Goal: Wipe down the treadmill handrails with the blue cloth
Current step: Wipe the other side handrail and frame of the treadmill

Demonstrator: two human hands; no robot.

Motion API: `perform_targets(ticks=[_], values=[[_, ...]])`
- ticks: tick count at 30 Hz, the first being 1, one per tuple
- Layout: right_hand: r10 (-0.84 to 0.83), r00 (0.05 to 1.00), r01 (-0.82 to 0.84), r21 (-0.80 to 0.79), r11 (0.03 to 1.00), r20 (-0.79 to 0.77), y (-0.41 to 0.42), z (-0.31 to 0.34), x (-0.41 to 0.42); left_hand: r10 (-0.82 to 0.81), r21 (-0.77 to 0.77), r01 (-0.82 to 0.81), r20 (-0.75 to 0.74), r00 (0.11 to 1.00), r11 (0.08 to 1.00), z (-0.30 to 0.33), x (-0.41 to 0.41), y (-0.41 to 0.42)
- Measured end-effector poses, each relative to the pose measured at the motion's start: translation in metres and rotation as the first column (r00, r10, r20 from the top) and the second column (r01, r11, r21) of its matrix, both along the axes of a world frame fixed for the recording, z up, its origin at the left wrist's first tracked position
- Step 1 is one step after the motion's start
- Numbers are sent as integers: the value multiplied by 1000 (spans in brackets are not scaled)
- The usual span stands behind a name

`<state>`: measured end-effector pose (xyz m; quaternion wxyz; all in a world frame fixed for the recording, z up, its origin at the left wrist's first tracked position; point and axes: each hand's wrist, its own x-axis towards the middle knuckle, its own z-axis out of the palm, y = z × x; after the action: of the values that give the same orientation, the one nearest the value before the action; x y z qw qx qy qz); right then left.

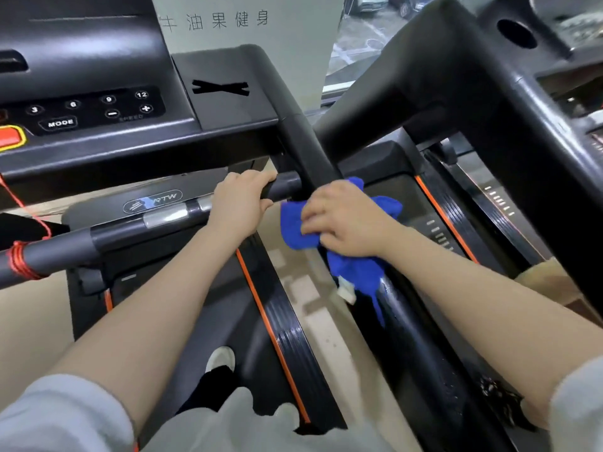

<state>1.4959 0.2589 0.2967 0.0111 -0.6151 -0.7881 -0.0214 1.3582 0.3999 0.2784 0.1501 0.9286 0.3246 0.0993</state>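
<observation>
The blue cloth [354, 252] is bunched round the right handrail [306, 151] of the black treadmill, where that rail meets the crossbar [130, 230]. My right hand [342, 220] grips the cloth against the rail, fingers curled over it; part of the cloth hangs down below the hand. My left hand [239, 203] is wrapped round the crossbar just left of the joint, close to the right hand. The rail under the cloth is hidden.
The console [94, 109] with speed buttons and a red stop button is at upper left. A red cord [19, 259] is wound on the crossbar's left end. A second treadmill's thick black frame [473, 93] stands close on the right. My shoe [222, 360] is on the belt below.
</observation>
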Motion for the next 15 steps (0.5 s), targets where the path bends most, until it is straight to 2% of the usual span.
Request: perform_targets(ticks=[3,5,7,8,10,15], values=[[-218,923,253,73,965,-318,21,6,15,-11,-35,12,33,999,999,-1,-2,3],[-342,834,398,42,917,-433,20,1,17,-49,45,47,49,998,998,-3,-2,1],[-431,751,495,-6,869,-499,7,-2,13,-166,140,151,103,981,979,-8,-2,-5],[-463,722,524,-32,851,-514,-4,-2,9,-239,116,222,158,958,968,-10,-3,-9],[-483,696,543,-51,838,-531,-38,-2,-2,-332,-32,353,271,903,935,-10,-6,-21],[-465,755,506,-39,861,-462,-105,-6,-20,-358,-319,492,394,846,810,-19,-8,-51]])
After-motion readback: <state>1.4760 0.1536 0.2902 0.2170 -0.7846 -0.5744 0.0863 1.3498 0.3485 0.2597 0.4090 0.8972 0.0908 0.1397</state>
